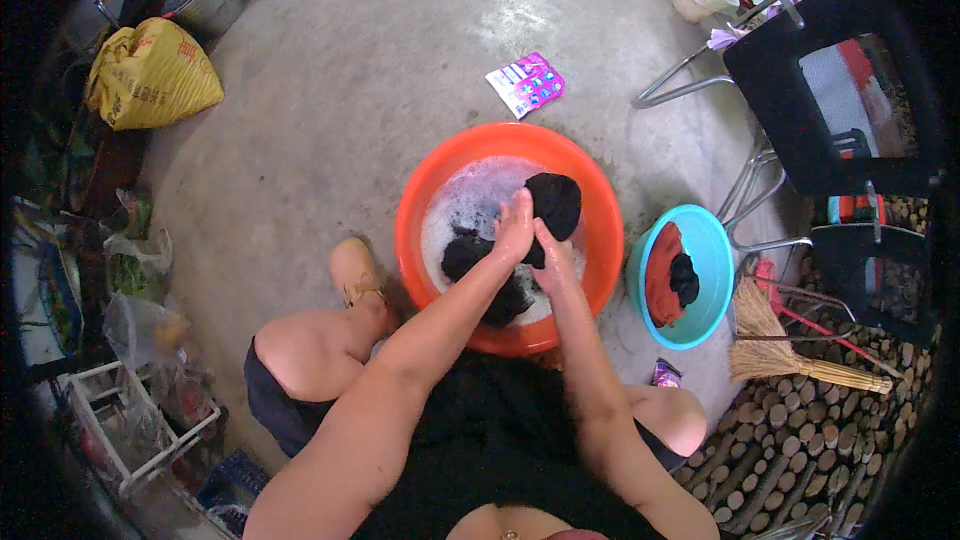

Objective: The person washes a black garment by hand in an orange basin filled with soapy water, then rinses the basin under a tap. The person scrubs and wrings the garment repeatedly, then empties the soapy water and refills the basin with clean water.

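An orange plastic basin (406, 210) stands on the floor before me, with foamy water (469, 191) in it. My left hand (514, 229) and my right hand (553, 259) are close together over its right half, both gripping one wet black cloth (555, 202). The cloth bulges up beyond my fingers, and a part of it shows between my hands. More black cloth (466, 253) lies in the foam beneath and to the left of my wrists. To the right, a turquoise basin (712, 315) holds a rust-red cloth (661, 277) and a small black cloth (683, 279).
A purple and white packet (529, 82) lies beyond the orange basin. Metal-legged chairs (817, 90), a straw broom (772, 345) and stacked firewood (795, 435) are at right. On the left are a yellow sack (157, 75), plastic bags (139, 330) and a white rack (124, 420).
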